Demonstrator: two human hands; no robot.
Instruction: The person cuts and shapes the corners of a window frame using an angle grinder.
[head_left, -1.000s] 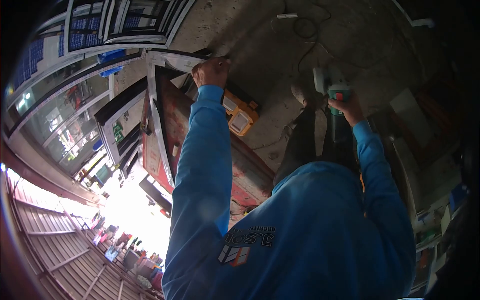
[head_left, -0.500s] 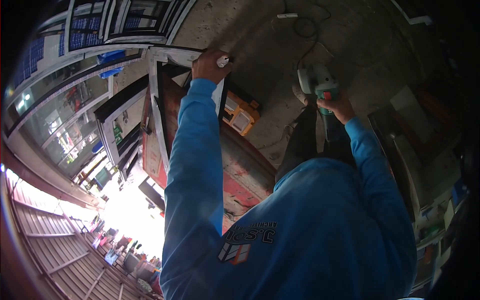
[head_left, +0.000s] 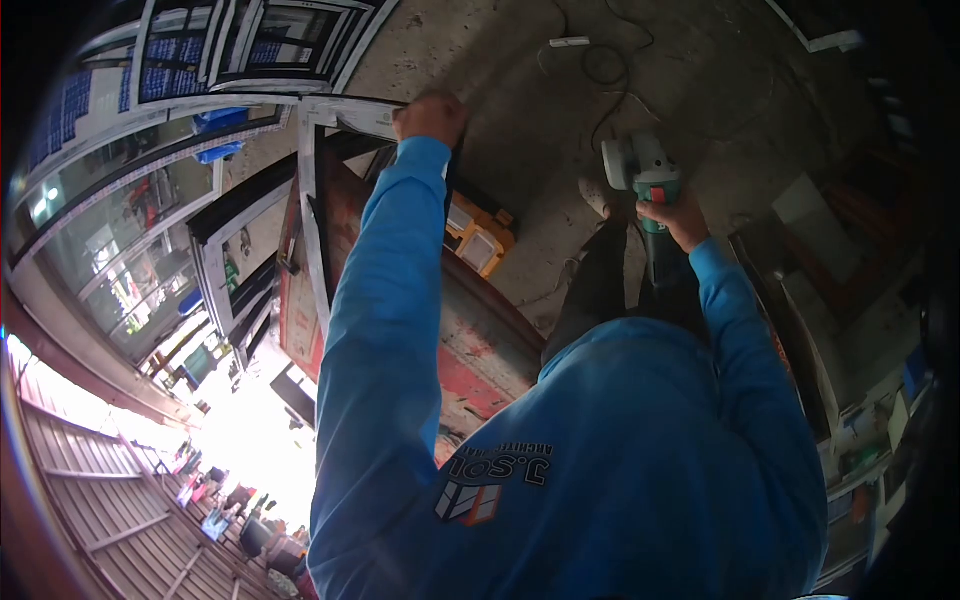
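My right hand (head_left: 676,219) is wrapped round the green body of an angle grinder (head_left: 656,185) with a red switch. Its pale head and round guard point away from me, above the floor beside my foot. My left hand (head_left: 430,117) is closed at the corner of a window frame (head_left: 352,112) covered with whitish film. The back of that hand faces me, so whatever its fingers hold is hidden. The frame rests on a worn red bench (head_left: 490,375).
A yellow-and-black case (head_left: 480,232) stands on the floor beyond the bench. A cable (head_left: 605,68) lies coiled near a white power strip (head_left: 570,42). More frames (head_left: 290,45) lean at upper left. Boards and panels (head_left: 820,225) stand at right.
My left hand has turned and shifted slightly right, so the small white thing seen in its grip earlier is now hidden. The grinder has moved a little, its guard tilting slightly.
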